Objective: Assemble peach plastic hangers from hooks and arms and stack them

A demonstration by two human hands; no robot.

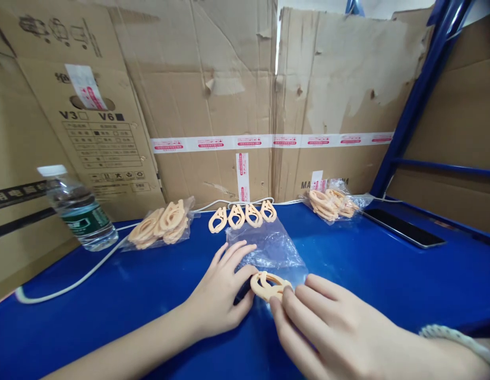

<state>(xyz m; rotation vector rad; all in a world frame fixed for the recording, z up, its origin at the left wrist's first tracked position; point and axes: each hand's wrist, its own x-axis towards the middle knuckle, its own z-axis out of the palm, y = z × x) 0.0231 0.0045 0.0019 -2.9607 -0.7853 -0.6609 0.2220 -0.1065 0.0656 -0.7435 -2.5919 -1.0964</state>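
Over the blue desk [157,316], one end of a peach-coloured clip [264,290] is gripped between the thumb and fingers of the right hand [335,322]; its other end is pinched by the left hand [223,295], whose remaining fingers are spread. Just beyond, a clear plastic bag [272,245] is laid flat. Behind it, four similar clips [248,217] are lined up, flanked by bagged clips on the left [161,227] and right [332,205].
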